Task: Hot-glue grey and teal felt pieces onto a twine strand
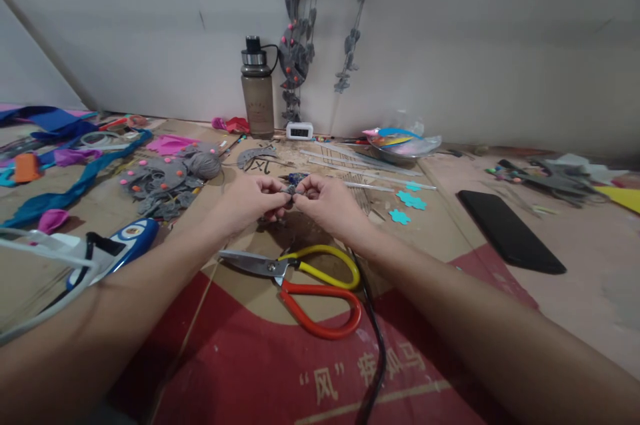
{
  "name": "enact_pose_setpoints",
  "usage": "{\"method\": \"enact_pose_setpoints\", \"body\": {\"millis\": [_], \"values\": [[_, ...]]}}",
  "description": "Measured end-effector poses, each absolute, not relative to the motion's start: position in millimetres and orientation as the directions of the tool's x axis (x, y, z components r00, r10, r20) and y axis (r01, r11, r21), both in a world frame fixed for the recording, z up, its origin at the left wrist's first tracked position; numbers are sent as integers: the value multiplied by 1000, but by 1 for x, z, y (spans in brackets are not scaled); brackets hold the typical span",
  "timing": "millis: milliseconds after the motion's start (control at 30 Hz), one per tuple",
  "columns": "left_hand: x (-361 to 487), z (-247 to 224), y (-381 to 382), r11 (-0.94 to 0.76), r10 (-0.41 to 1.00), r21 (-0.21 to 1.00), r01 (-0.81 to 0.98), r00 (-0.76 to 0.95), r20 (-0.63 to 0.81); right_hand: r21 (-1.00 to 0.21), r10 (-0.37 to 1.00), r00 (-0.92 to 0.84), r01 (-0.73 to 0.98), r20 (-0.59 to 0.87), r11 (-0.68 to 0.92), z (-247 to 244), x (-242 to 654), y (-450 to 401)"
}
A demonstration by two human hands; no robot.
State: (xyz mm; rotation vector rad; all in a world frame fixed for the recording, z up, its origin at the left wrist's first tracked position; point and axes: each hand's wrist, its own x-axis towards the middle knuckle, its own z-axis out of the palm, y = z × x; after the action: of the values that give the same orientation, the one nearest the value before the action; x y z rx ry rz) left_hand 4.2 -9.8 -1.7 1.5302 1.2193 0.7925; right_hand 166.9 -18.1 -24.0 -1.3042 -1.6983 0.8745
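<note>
My left hand (257,199) and my right hand (330,203) meet above the cardboard, thumbs and forefingers pinched together. Between the fingertips is a small grey piece (291,191), mostly covered; it looks like felt. A dark blue object (297,178) shows just behind the fingers, too hidden to name. Below the hands lie scissors (271,267), blades spread a little or closed, I cannot tell, with one yellow and one red handle. A black cord (376,325) runs from under my right wrist toward the front edge.
Left are grey felt pieces (163,178), a yarn ball (204,162) and a blue-and-white iron (127,238). Behind stand a bottle (259,98) and a small clock (299,131). Right are turquoise cutouts (411,200), a bowl (400,150) and a black phone (510,231). Grey garlands (295,51) hang on the wall.
</note>
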Motion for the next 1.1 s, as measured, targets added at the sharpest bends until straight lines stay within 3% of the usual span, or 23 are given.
{"method": "enact_pose_setpoints", "body": {"millis": [233,367,733,967,1100], "values": [[2,-7,-5,-40,986,964,263,165,-4,-859,961,-84,434,263,273,-26,163,-23],[0,-11,-3,-49,988,980,194,151,20,-852,950,-156,421,271,312,-25,160,-27],[1,-12,0,79,978,997,-9,194,-76,-835,941,-146,435,304,337,-23,158,-30],[2,-16,1,68,984,997,30,163,-72,-852,951,-131,423,280,309,-25,158,-29],[-1,-14,5,-11,993,999,44,117,6,-867,955,-148,401,259,297,-24,162,-24]]}}
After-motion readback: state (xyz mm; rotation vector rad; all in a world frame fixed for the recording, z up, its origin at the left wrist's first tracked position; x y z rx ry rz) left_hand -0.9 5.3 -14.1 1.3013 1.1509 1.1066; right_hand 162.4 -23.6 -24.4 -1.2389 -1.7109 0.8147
